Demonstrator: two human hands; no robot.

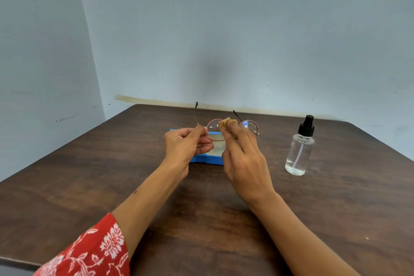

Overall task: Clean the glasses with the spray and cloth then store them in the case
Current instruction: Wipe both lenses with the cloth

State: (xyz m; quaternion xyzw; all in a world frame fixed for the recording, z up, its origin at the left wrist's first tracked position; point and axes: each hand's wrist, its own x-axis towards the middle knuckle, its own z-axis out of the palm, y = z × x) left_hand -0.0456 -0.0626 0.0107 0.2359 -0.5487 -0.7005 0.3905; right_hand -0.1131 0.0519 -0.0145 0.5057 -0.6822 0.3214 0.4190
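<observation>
Round thin-rimmed glasses point(251, 125) hang above the table with both temples unfolded and pointing away from me. My left hand point(187, 144) pinches the frame at its left hinge. My right hand point(243, 157) pinches a small tan cloth point(225, 123) against the left lens. Below the hands lies the open blue case point(205, 159) with a pale lining, mostly hidden by my hands. A clear spray bottle point(300, 148) with a black nozzle stands upright to the right, apart from both hands.
The dark wooden table point(112, 175) reaches a pale wall at the back and a corner on the left. A red patterned sleeve point(89, 251) covers my left forearm near the table's front edge.
</observation>
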